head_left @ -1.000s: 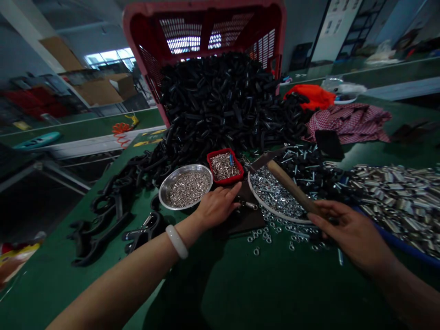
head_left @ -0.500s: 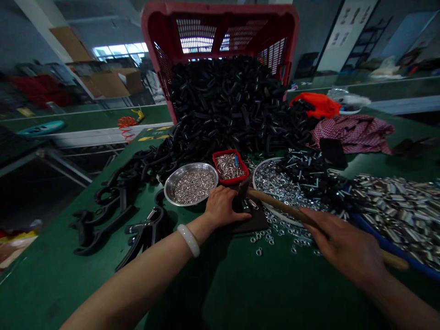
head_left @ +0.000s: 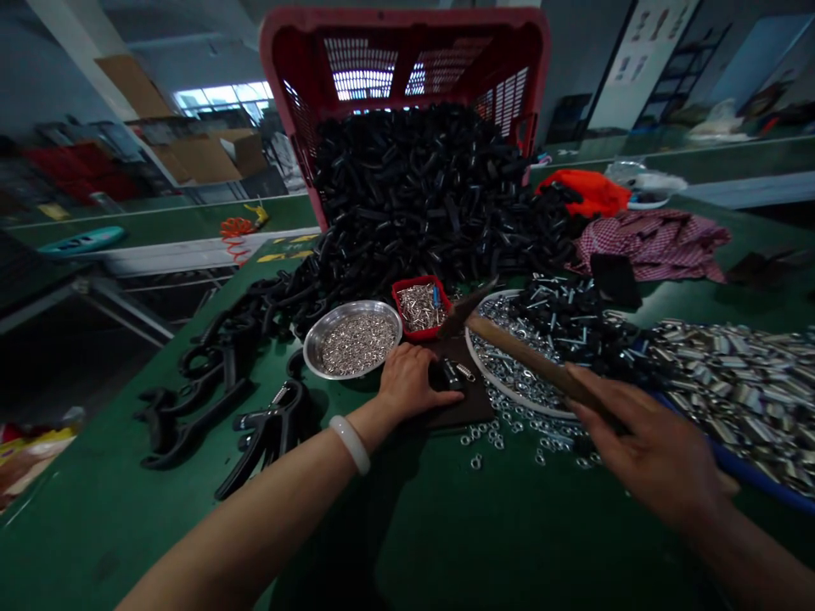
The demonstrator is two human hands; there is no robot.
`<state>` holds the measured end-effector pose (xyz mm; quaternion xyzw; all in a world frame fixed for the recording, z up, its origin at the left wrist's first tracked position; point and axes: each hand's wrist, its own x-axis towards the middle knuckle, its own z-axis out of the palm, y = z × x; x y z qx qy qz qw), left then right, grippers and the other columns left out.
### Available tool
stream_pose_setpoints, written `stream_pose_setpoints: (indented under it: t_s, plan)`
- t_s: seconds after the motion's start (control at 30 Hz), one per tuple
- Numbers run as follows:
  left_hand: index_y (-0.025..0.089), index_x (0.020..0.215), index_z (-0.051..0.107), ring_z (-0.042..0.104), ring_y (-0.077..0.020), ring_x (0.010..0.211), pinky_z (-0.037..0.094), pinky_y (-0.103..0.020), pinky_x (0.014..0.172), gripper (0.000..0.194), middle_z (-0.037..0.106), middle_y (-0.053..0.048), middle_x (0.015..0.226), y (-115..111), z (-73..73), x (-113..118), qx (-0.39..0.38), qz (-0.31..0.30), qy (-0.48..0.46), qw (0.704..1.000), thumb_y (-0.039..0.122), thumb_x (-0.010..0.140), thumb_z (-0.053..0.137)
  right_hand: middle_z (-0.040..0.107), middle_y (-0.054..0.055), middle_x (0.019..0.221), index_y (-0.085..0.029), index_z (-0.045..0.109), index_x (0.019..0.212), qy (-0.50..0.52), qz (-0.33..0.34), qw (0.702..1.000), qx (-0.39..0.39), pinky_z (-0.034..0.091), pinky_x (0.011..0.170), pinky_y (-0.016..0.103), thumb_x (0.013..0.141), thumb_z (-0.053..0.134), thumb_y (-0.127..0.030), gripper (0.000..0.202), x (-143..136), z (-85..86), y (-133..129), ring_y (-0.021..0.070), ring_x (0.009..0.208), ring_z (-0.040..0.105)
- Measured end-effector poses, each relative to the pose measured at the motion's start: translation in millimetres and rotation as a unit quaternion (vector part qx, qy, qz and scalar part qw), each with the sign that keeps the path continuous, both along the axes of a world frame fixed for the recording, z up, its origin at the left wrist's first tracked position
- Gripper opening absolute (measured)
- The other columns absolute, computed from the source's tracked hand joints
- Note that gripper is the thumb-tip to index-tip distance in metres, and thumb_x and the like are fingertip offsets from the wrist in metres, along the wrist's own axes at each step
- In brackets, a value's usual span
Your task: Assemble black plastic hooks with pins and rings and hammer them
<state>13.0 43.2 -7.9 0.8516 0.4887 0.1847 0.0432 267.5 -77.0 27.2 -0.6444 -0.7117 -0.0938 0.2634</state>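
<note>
My right hand [head_left: 649,441] is closed around the wooden handle of a hammer [head_left: 522,356]. The hammer's dark head is raised over a dark flat block [head_left: 471,403] on the bench. On that block, my left hand [head_left: 411,379] curls its fingers round a black part with a shiny metal piece [head_left: 452,375], partly hidden by the fingers. A small spring [head_left: 465,372] shows just right of this part. Close to the left fingers stand a metal bowl of small rivet-like pieces [head_left: 353,339] and a red tray [head_left: 421,329] of metal pins.
A red crate [head_left: 407,19] spills black curved parts across the green bench [head_left: 446,526]. Black clamp-like pieces [head_left: 271,437] lie at left. Right of the block are a white-rimmed tray [head_left: 474,352] of metal hardware, loose nuts, and a pile of metal sleeves [head_left: 751,382].
The hammer head has lifted away from the block, uncovering more of the black part and spring. My right hand shifted slightly; my left hand stays in place.
</note>
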Motion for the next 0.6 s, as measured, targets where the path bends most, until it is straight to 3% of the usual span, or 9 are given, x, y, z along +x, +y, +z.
stream_pose_setpoints:
  t_s: [0.1, 0.23, 0.3, 0.4, 0.5, 0.6]
  plan:
    - [0.018, 0.09, 0.058, 0.05, -0.0255, 0.09, 0.036, -0.041, 0.085, 0.067, 0.06, -0.008, 0.089, 0, 0.7, 0, -0.01, 0.003, 0.0, 1.0, 0.074, 0.053, 0.056, 0.064, 0.006, 0.108, -0.028, 0.049, 0.126, -0.017, -0.003, 1.0, -0.003, 0.052, 0.064, 0.035, 0.081, 0.043, -0.027, 0.045, -4, -1.0, 1, 0.0238, 0.086, 0.064]
    - [0.019, 0.092, 0.058, 0.05, -0.0255, 0.091, 0.036, -0.041, 0.086, 0.066, 0.06, -0.008, 0.09, 0, 0.5, 1, -0.008, 0.002, 0.007, 1.0, 0.073, 0.054, 0.057, 0.066, 0.005, 0.102, -0.029, 0.053, 0.122, -0.045, -0.002, 0.997, -0.067, 0.05, 0.054, 0.035, 0.082, 0.039, -0.028, 0.042, -2, -9.3, 10, 0.0237, 0.076, 0.065]
    - [0.019, 0.093, 0.057, 0.05, -0.026, 0.092, 0.035, -0.041, 0.086, 0.066, 0.06, -0.008, 0.092, -1, 0.5, 1, -0.003, 0.002, 0.016, 1.0, 0.073, 0.055, 0.056, 0.066, 0.005, 0.102, -0.027, 0.052, 0.122, -0.012, -0.023, 0.996, -0.081, 0.049, 0.054, 0.035, 0.082, 0.042, -0.035, 0.043, 7, -11.4, 16, 0.022, 0.069, 0.064]
    - [0.018, 0.099, 0.052, 0.052, -0.0264, 0.093, 0.038, -0.041, 0.084, 0.067, 0.059, -0.009, 0.096, -5, 2.1, 0, -0.028, 0.001, 0.006, 1.0, 0.07, 0.057, 0.057, 0.069, 0.006, 0.085, -0.023, 0.054, 0.121, 0.043, -0.068, 0.991, -0.105, 0.047, 0.048, 0.034, 0.078, 0.046, -0.045, 0.049, 36, -10.8, 28, 0.0198, 0.054, 0.06]
    - [0.018, 0.105, 0.045, 0.057, -0.0243, 0.086, 0.043, -0.038, 0.075, 0.068, 0.059, -0.008, 0.097, -10, 7.9, -3, -0.09, 0.024, -0.064, 0.994, 0.065, 0.058, 0.061, 0.067, 0.009, 0.069, -0.019, 0.06, 0.114, 0.011, -0.107, 0.987, -0.122, 0.044, 0.046, 0.035, 0.077, 0.047, -0.045, 0.047, 70, -4.5, 42, 0.0237, 0.052, 0.059]
    - [0.019, 0.103, 0.041, 0.058, -0.0226, 0.084, 0.045, -0.036, 0.072, 0.069, 0.058, -0.007, 0.098, -16, 20.2, -2, -0.101, 0.072, -0.173, 0.977, 0.063, 0.054, 0.066, 0.066, 0.015, 0.081, -0.02, 0.065, 0.101, -0.054, -0.119, 0.99, -0.058, 0.044, 0.052, 0.042, 0.075, 0.049, -0.042, 0.037, 75, 6.6, 55, 0.0328, 0.067, 0.061]
